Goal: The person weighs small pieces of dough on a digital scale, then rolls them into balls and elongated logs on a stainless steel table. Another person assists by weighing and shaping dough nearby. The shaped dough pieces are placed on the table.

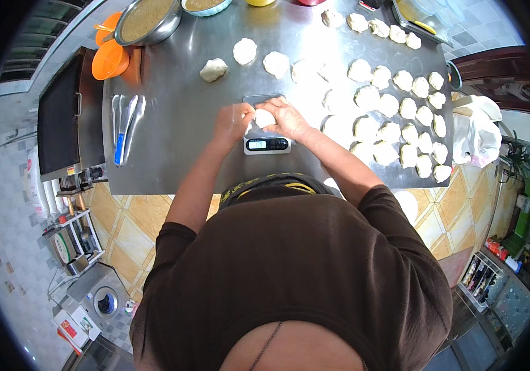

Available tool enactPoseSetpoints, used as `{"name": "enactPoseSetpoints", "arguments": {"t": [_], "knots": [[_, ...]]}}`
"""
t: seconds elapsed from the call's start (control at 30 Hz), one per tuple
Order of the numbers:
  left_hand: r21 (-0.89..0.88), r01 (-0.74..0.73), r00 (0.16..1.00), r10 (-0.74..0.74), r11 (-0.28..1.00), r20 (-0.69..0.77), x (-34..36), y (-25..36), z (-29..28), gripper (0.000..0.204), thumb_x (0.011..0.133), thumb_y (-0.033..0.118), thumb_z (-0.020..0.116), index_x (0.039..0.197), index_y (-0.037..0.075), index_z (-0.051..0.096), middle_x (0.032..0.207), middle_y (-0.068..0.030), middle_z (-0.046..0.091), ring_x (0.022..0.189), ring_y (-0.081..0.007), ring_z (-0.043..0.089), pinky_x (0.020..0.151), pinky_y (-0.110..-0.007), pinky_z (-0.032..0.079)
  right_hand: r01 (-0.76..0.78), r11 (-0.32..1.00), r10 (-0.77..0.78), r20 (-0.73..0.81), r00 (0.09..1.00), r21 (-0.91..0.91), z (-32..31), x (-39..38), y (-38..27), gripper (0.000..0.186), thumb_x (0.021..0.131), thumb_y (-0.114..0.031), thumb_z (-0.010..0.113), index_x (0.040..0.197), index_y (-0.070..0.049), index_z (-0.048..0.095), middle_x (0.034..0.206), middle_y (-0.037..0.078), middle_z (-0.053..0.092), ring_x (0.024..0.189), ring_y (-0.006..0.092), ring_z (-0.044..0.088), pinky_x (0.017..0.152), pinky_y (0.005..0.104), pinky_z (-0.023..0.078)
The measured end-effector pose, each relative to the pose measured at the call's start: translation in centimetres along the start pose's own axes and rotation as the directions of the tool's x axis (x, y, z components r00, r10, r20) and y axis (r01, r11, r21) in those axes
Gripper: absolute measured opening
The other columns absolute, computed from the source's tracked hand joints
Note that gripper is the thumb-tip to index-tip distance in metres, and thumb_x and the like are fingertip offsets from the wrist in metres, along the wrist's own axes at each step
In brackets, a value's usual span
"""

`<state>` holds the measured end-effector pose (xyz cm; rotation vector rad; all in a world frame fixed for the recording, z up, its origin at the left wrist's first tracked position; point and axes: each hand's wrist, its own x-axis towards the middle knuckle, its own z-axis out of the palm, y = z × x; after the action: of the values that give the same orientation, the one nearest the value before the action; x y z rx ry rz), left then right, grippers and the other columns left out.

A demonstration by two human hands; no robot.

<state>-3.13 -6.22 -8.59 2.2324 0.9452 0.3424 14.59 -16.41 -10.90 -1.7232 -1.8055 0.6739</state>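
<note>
A small white lump of dough [264, 119] is over the kitchen scale [249, 147], between my two hands. My left hand [233, 123] is closed, its fingers pinching the dough's left edge. From the right, my right hand [288, 119] curls its fingers around the same lump. The scale has a lit display at its near edge; its plate is partly hidden by my hands. Whether the dough rests on the plate or is slightly lifted, I cannot tell. Beyond my hands lie loose dough pieces [244, 51] on the steel table [172, 123].
Several rows of dough balls [388, 105] cover the table's right side. Tongs [129, 130] lie at the left. Orange containers [110, 60] and a metal bowl of brown filling [145, 21] stand at the back left. A clear bin [429, 15] is at the back right.
</note>
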Motion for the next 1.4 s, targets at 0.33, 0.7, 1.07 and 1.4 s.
{"name": "enactPoseSetpoints", "arguments": {"t": [0.33,0.7,1.07,1.4], "knots": [[0.234,-0.083,0.996,0.079,0.969,0.027,0.2,1.7,1.3,0.018,0.082,0.026,0.066,0.092,0.012,0.070,0.086,-0.0095,0.069,0.077,-0.0286,0.067,0.066,-0.042,0.052,-0.022,0.970,0.009,0.054,0.998,0.241,0.2,1.7,2.2,0.051,0.067,-0.016,0.083,0.115,-0.012,0.065,0.106,0.012,0.064,0.108,0.0338,0.057,0.099,0.0415,0.044],[-0.827,0.511,0.850,0.009,0.233,0.527,6.9,10.2,-3.5,0.015,0.091,0.017,0.065,0.098,0.004,0.061,0.078,-0.0035,0.062,0.072,-0.0123,0.062,0.068,-0.027,0.051,-0.175,-0.123,-0.073,0.166,0.983,0.977,-9.5,0.7,5.2,0.038,0.090,-0.013,0.066,0.125,0.001,0.057,0.117,0.008,0.063,0.110,0.0166,0.058,0.098,0.0319,0.046],[-0.447,0.085,0.960,0.046,0.890,0.275,19.3,15.7,4.9,0.020,0.083,0.016,0.076,0.093,0.003,0.064,0.080,-0.0004,0.063,0.074,-0.0074,0.058,0.067,-0.025,0.048,-0.195,0.377,0.432,0.015,0.902,0.906,-18.5,-0.8,11.0,0.030,0.086,-0.024,0.073,0.108,-0.005,0.068,0.093,0.001,0.068,0.085,0.0081,0.062,0.076,0.0257,0.051],[-0.460,0.028,0.930,0.146,0.888,0.338,24.4,20.7,10.2,0.015,0.082,0.010,0.072,0.092,-0.001,0.068,0.080,-0.0042,0.068,0.073,-0.0078,0.058,0.068,-0.026,0.048,-0.239,0.537,0.588,-0.156,0.793,0.809,-21.8,-3.4,18.1,0.016,0.080,-0.017,0.075,0.088,-0.003,0.072,0.085,0.002,0.069,0.081,0.0090,0.062,0.076,0.0253,0.049]]}}
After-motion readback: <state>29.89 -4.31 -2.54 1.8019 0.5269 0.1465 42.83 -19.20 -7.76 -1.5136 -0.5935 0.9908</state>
